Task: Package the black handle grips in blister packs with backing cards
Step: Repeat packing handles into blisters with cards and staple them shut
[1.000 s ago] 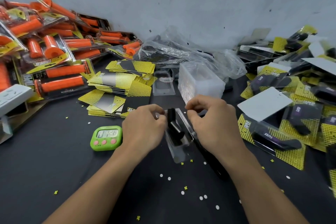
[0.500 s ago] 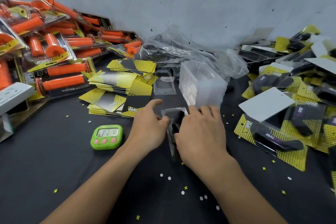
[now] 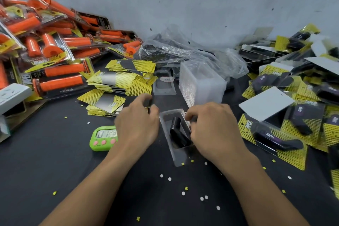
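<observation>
Over on your far left lies a heap of orange packs (image 3: 55, 57) (too overlapped to count), with one white power strip (image 3: 11, 95) at its edge. Next come the yellow-and-black backing cards (image 3: 121, 86), fanned and also beyond counting, with one green timer (image 3: 103, 138) in front of them.

Your left hand (image 3: 136, 124) hangs just beside the nearest cards. Its fingers are curled but blurred, so I cannot tell whether it pinches a card or holds nothing.

Between your hands, one clear tray (image 3: 166, 115) sits open side up on the dark table (image 3: 55, 170). One black grip (image 3: 178, 135) lies slanted inside it. A second grip may hide under your right hand (image 3: 214, 128), whose fingers curl onto the tray's right rim. Your hands are apart, one on each side of the tray.

The grip looks light and rubbery, so it should hold well in your fingers but roll easily; take it by the middle of its barrel. The tray looks thin and easily dented, so hold it by its flat rim.

Behind it are one empty tray (image 3: 164, 84) and one block of nested trays (image 3: 201, 82). Further right are one white card (image 3: 266, 103) and many finished packs (image 3: 275, 134).
</observation>
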A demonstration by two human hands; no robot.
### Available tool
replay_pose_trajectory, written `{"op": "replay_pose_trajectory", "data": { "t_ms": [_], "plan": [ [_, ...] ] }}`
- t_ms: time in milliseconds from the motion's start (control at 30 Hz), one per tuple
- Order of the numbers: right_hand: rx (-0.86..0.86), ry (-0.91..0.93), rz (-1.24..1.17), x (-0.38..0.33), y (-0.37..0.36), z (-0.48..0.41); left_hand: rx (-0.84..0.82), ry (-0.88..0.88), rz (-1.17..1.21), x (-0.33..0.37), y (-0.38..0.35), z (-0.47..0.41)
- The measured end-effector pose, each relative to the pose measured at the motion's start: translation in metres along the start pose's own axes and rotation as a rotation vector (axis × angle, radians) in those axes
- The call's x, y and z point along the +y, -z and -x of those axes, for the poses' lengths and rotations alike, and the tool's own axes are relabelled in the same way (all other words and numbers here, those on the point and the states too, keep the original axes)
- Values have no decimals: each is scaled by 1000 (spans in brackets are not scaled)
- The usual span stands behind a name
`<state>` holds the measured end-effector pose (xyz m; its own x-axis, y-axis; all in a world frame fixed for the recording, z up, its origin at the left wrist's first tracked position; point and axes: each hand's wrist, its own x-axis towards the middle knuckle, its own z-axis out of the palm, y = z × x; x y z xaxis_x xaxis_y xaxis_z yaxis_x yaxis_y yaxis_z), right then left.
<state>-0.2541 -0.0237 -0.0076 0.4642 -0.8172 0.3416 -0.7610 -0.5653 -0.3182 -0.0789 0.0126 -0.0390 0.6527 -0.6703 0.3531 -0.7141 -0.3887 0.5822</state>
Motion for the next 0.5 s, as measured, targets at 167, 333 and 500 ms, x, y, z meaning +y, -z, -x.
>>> {"op": "replay_pose_trajectory", "data": {
  "t_ms": [167, 333, 500],
  "plan": [
    [-103, 127, 81, -4, -4, 0, -80, -222, -376, -20, 14, -17],
    [-144, 138, 300, -11, -20, 5, -237, -227, -480, -22, 0, -14],
    [-45, 86, 291, -15, -25, 5, -169, -167, -393, -25, -3, -17]
  ]
}}
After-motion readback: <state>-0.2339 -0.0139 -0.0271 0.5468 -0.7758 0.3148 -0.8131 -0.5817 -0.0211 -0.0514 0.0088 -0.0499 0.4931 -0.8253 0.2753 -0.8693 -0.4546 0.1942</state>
